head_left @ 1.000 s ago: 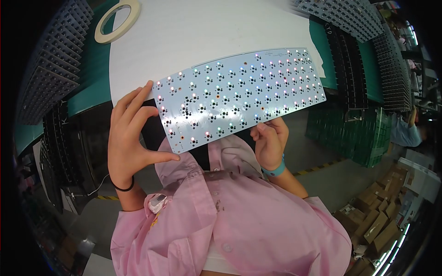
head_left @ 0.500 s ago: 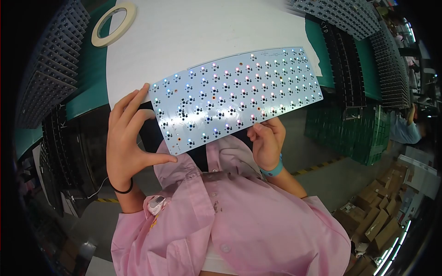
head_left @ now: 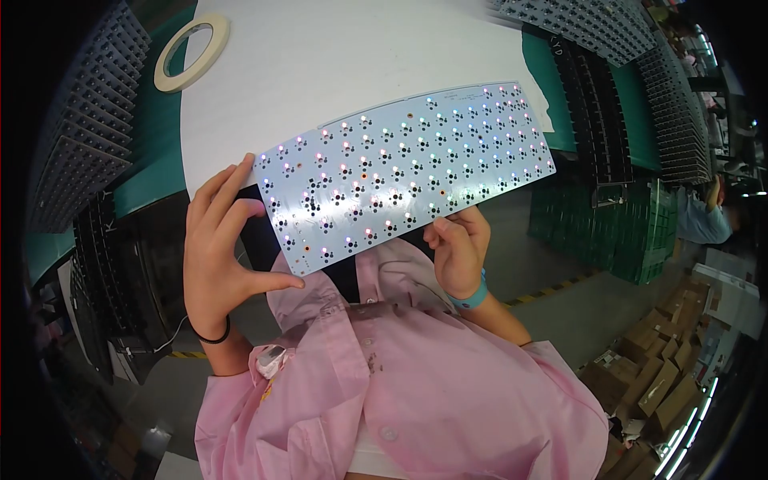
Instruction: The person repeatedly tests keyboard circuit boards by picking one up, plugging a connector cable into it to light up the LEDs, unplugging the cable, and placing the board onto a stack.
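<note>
A white keyboard circuit board (head_left: 400, 172) with rows of small lit LEDs is tilted in front of my chest, its upper part over white paper. My left hand (head_left: 228, 240) grips its left end, with fingertips at the upper left corner and the thumb at the lower left corner. At the lower edge, right of the middle, my right hand (head_left: 462, 248) holds the board between the thumb and curled fingers. The fingers behind the board are partly hidden.
White paper (head_left: 320, 56) covers the green bench, with a tape roll (head_left: 192, 53) at its left. Stacked boards (head_left: 92, 120) stand left, more (head_left: 584, 24) right. Black racks (head_left: 588, 112) flank the bench. Green crates (head_left: 608, 228), cardboard boxes (head_left: 664, 360) and another person's sleeve (head_left: 704, 220) are at right.
The board and both hands have shifted slightly left and down in view, along with the tape roll. The LED colours have changed. Both hands keep their hold.
</note>
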`<state>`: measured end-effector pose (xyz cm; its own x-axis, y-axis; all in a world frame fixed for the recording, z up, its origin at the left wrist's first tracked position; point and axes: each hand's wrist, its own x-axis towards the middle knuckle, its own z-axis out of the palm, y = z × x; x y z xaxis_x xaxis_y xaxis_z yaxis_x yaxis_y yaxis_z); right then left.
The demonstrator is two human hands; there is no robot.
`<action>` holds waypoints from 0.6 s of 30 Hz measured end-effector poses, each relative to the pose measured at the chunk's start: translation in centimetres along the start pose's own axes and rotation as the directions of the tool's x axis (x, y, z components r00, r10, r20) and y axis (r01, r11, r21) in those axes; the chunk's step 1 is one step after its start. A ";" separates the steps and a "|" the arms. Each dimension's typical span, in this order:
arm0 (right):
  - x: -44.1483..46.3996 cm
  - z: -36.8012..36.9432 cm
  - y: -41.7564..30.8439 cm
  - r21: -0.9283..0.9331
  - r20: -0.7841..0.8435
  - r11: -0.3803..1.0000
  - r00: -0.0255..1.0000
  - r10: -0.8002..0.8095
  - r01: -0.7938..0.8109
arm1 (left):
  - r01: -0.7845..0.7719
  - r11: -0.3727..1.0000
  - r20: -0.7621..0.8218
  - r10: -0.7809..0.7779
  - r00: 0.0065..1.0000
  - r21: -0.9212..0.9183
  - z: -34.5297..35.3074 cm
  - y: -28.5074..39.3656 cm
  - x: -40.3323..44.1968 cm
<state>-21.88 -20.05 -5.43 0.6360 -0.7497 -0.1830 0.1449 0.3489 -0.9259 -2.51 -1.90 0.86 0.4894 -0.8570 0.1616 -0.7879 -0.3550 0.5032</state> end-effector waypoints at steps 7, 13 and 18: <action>0.0 0.0 0.1 0.019 -0.006 1.000 1.000 -0.013 0.013 | 0.003 1.000 -0.005 -0.004 1.000 -0.019 0.1 -0.1 -0.1; 0.0 0.2 0.0 0.032 -0.014 0.999 1.000 -0.008 0.008 | 0.000 1.000 0.003 0.000 1.000 -0.019 0.0 -0.1 -0.1; 0.0 0.1 0.1 0.027 -0.005 1.000 1.000 -0.008 0.008 | 0.011 1.000 0.008 -0.011 1.000 -0.003 0.1 0.2 0.0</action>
<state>-21.80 -20.02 -5.52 0.6308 -0.7555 -0.1773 0.1703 0.3576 -0.9182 -2.72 -2.03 0.92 0.4947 -0.8561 0.1494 -0.7813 -0.3629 0.5078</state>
